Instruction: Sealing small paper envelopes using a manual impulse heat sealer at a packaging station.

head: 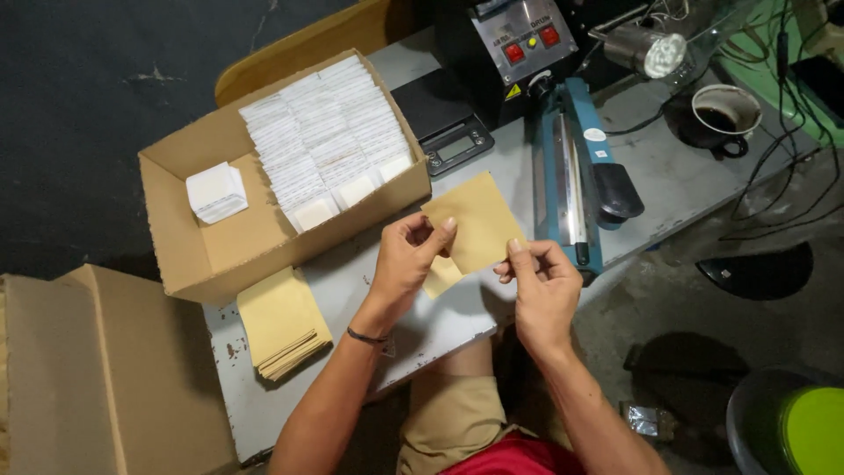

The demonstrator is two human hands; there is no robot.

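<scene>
Paper is what both hands are pinching: a flat kraft-brown envelope (475, 222), held up just above the grey worktop (655, 167). The left hand (406, 262) nips its left edge between thumb and fingertips, and the right hand (541, 281) closes on its lower right corner. It looks feather-light, thin and floppy, likely to crease or tear if squeezed hard, so edges and corners seem the sound places to hold it. A stack of matching envelopes (281, 321) lies flat on the worktop near the left forearm. Behind stands an open corrugated cardboard box (207, 255) packed with rows of small white sachets (325, 132). A blue-armed heat sealer (571, 176) lies just right of the envelope, with a small digital scale (453, 145) behind it.
</scene>
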